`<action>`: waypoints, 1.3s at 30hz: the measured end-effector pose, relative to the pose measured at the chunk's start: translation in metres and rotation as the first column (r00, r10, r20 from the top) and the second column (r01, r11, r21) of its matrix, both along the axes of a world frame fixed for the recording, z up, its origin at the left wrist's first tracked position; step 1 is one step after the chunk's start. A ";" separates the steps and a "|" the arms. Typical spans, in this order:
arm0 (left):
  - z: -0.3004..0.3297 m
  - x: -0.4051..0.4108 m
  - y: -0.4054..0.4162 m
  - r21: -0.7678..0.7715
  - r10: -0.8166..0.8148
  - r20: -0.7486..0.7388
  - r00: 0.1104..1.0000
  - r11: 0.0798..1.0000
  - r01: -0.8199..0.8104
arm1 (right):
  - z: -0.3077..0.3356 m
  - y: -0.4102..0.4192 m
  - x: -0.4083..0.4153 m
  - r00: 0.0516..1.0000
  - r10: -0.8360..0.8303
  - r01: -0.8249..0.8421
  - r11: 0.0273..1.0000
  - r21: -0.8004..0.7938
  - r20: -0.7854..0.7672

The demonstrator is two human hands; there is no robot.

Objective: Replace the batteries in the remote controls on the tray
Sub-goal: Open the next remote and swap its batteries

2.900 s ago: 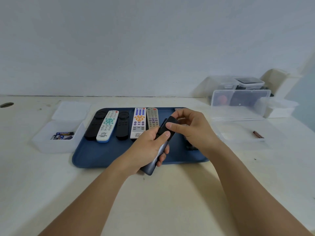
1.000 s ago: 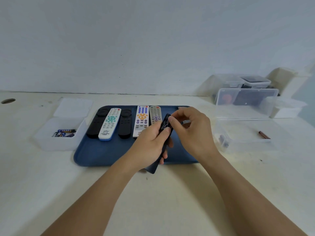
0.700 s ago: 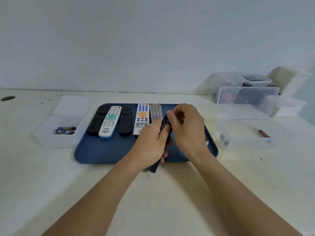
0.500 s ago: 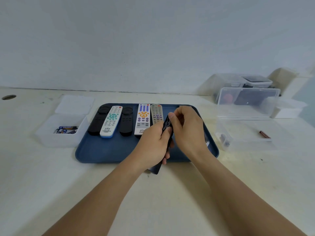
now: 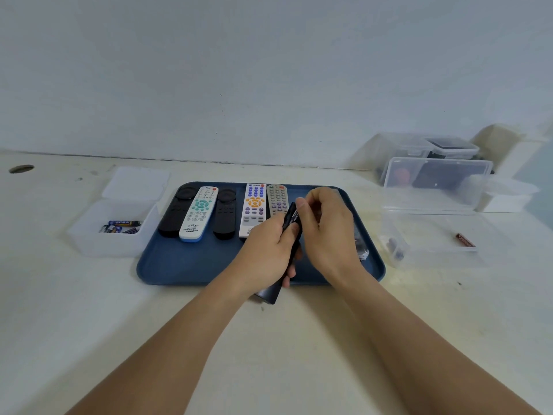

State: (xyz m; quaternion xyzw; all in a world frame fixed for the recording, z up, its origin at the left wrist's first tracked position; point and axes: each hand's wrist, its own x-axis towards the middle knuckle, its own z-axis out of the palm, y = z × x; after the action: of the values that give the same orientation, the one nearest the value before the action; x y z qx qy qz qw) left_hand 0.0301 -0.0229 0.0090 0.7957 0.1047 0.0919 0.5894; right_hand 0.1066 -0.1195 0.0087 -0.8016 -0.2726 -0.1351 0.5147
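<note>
My left hand [image 5: 263,253] grips a black remote [image 5: 269,293], turned on its edge above the front rim of the blue tray [image 5: 185,274]. My right hand [image 5: 326,232] is closed at the remote's upper end, thumb and fingers pinching a dark battery with white lettering [image 5: 292,218]. Several more remotes lie side by side at the tray's back: black [image 5: 173,214], white and teal [image 5: 199,214], black [image 5: 224,217], white and orange [image 5: 253,208], grey [image 5: 276,199]. A small dark piece [image 5: 362,250] lies at the tray's right side, partly hidden by my right hand.
A white box [image 5: 89,244] left of the tray holds several blue batteries [image 5: 121,227]. To the right, an open clear box [image 5: 434,250] holds a red-brown battery [image 5: 464,240]. More clear containers [image 5: 437,184] stand by the wall at the back right.
The black piece my right hand held at the remote's top is gone from it. The remote has turned onto its edge. My right fingers have closed in tighter on its upper end.
</note>
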 end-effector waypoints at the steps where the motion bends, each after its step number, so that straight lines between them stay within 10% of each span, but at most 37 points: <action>1: 0.001 0.000 -0.001 -0.004 0.006 -0.005 1.000 1.000 -0.006 | 0.001 -0.001 0.000 1.000 0.003 -0.003 0.999 0.040 -0.010; 9: 0.008 0.000 -0.006 -0.170 0.001 -0.035 0.999 0.986 -0.007 | 0.017 -0.011 0.006 0.912 0.211 0.035 0.815 0.578 -0.352; 13: 0.012 0.000 0.000 -0.472 0.017 -0.106 0.994 0.879 -0.065 | 0.022 -0.024 0.027 0.557 0.620 0.167 0.568 0.806 -0.552; 16: 0.010 0.002 0.004 -0.603 0.029 -0.099 0.995 0.793 -0.083 | 0.020 -0.023 0.024 0.334 0.672 0.211 0.630 0.747 -0.661; 20: 0.012 0.002 0.006 -0.750 0.021 -0.075 0.997 0.658 -0.071 | 0.016 -0.018 0.018 0.542 0.434 -0.014 0.861 0.509 -0.719; 24: 0.019 -0.005 0.012 -0.692 -0.078 -0.117 0.990 0.721 -0.025 | 0.018 -0.024 0.019 0.948 0.162 -0.128 0.982 0.137 -0.275; 31: 0.026 -0.009 0.027 -0.691 -0.206 -0.179 0.962 0.722 0.027 | 0.022 -0.025 0.010 0.811 0.398 -0.326 0.916 0.234 -0.428; 36: 0.030 -0.010 0.039 -0.916 0.009 0.088 0.996 0.394 0.077 | 0.023 -0.025 0.016 0.666 0.423 -0.094 0.864 0.494 -0.614; 39: 0.019 0.002 0.027 -0.709 0.138 0.202 0.970 0.703 0.048 | 0.017 -0.018 0.000 0.541 0.512 -0.193 0.847 0.495 -0.667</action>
State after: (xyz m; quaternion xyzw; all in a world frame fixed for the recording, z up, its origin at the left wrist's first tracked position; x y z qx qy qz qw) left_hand 0.0319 0.0040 0.0280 0.4876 0.0794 0.1546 0.8556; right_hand 0.1067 -0.1376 0.0252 -0.5952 -0.1510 0.2861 0.7356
